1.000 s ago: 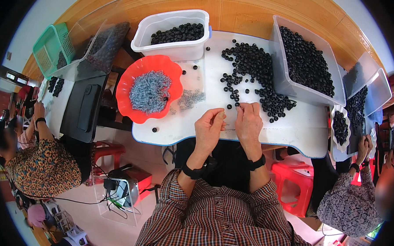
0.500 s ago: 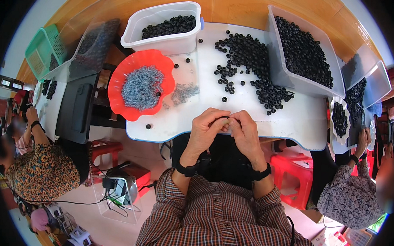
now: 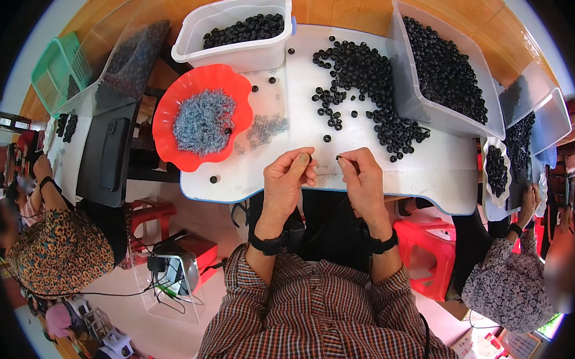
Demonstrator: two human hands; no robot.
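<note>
Over the table's near edge, my left hand is closed in a pinch, thumb against forefinger, on a small black part that is mostly hidden by the fingers. A short gap to the right, my right hand pinches a tiny black piece at its fingertips; its exact kind is too small to tell. Beyond the hands lies a spread of black ring-shaped parts, with one loose ring nearest the fingers. To the left, a red scalloped bowl holds a heap of small greyish, clear-looking pieces.
A white tub and a translucent bin, both with black parts, stand at the back of the white table. Small clear pieces lie beside the bowl. Red stools flank me. Co-workers sit at tables left and right.
My hands were together, fingertips meeting. Now they are apart, the left moved leftward, each with a small dark thing showing at the fingertips. The view has shifted slightly.
</note>
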